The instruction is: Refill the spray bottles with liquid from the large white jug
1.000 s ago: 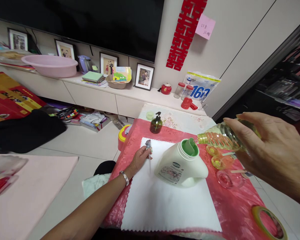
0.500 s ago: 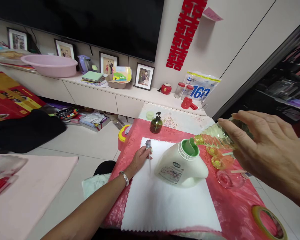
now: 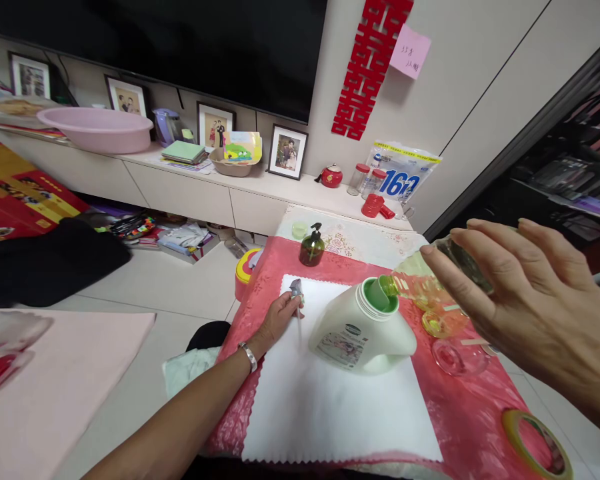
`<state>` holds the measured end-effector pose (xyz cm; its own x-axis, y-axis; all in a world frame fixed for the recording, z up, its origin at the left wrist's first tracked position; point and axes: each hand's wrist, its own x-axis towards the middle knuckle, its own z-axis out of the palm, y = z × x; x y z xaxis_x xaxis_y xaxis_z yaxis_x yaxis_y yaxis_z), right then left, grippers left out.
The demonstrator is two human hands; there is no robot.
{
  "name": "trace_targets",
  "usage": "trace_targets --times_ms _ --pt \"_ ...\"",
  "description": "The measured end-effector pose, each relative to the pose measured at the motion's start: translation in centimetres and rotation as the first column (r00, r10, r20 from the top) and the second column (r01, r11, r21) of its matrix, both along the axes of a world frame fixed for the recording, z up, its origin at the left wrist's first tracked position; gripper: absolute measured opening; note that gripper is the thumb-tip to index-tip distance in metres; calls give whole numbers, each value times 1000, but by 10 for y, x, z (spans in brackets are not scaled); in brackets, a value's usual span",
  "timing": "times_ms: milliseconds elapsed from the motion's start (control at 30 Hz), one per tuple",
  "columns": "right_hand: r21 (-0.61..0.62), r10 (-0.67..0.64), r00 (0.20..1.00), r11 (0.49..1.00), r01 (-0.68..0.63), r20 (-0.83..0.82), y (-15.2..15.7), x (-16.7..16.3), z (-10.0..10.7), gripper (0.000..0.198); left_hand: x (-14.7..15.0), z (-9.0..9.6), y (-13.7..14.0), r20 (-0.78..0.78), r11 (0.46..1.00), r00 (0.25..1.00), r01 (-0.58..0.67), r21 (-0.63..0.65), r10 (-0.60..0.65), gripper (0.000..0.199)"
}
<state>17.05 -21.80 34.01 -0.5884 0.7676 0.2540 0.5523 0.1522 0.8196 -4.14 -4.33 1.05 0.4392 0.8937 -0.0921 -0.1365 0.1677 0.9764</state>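
Note:
My left hand [image 3: 276,321] is closed around a grey pump head [image 3: 295,287] with a thin clear tube hanging down, low over the white sheet. In my right hand [image 3: 530,307] is a clear plastic bottle [image 3: 414,285], tipped nearly on its side, its mouth at the green spout [image 3: 381,298] of a pale green detergent jug [image 3: 370,340]. Yellowish liquid shows in the bottle's neck. The jug stands uncapped on the scalloped white sheet [image 3: 330,420], its handle to the right. Part of the bottle is hidden behind my right fingers.
A dark green pump bottle [image 3: 311,250] stands behind the sheet on the red table cover [image 3: 260,267]. To the right lie a yellow dish [image 3: 435,325], a pink dish [image 3: 453,358] and a roll of tape [image 3: 535,443]. A cabinet [image 3: 180,190] runs along the wall.
The bottle has tipped further, and its mouth has moved left into the jug's spout. My right fingers have shifted slightly. The pink wall note has swung down flat. My left hand stays still.

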Motion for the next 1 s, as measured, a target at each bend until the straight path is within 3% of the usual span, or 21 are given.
trace_targets --times_ms 433,567,667,767,900,1000 --pt "19 81 989 996 -84 121 2 -5 -1 44 -1 -5 2 52 999 999 -17 -28 18 40" --pt "46 -10 990 999 3 140 -2 -9 -9 40 -2 -8 5 111 996 994 -6 -89 15 43" --pt "58 -171 985 984 170 12 -6 -7 -20 45 -1 -10 8 187 988 982 0 -152 29 48" --pt "-8 -299 929 952 305 -217 -16 7 -29 55 -2 -7 12 252 974 966 -1 -226 60 49" --pt "-142 -298 768 954 266 -567 -51 34 -40 59 -13 15 12 313 943 941 -14 -332 124 40" --pt "-248 -369 607 929 276 -704 -90 44 -61 67 -30 38 7 409 902 885 -29 -431 223 27"
